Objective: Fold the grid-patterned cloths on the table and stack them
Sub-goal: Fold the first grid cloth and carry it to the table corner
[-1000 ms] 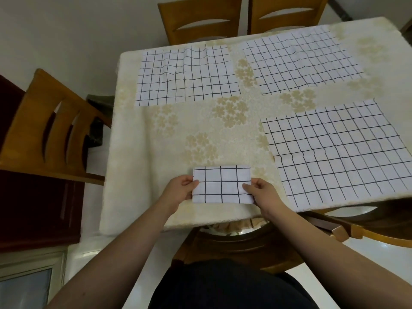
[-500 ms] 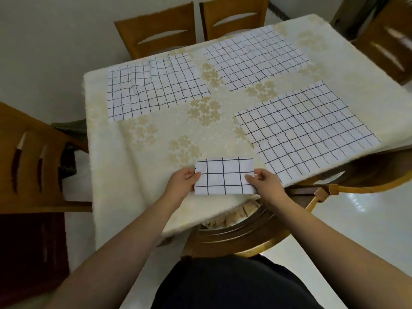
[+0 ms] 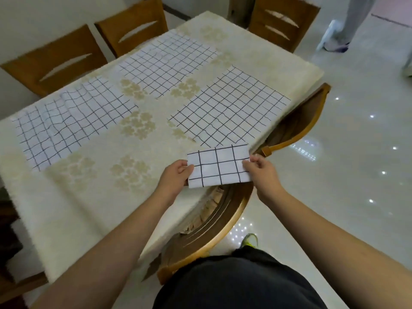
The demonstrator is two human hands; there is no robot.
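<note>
A small folded white cloth with a black grid (image 3: 218,166) is held at the table's near edge. My left hand (image 3: 175,177) pinches its left edge and my right hand (image 3: 262,171) pinches its right edge. Three more grid cloths lie spread flat on the cream flowered tablecloth (image 3: 107,186): one at the left (image 3: 66,121), one at the far middle (image 3: 165,63), and one at the right (image 3: 231,110), just beyond the folded cloth.
Wooden chairs stand at the far side (image 3: 53,61), (image 3: 133,27), (image 3: 283,21). Another chair (image 3: 296,128) is tucked in at the near right edge. A person's legs (image 3: 343,23) stand on the glossy floor at the far right.
The view has swung to the right and the folded cloth has lifted slightly at the table's edge, nearer the right spread cloth. Both hands keep their hold on it.
</note>
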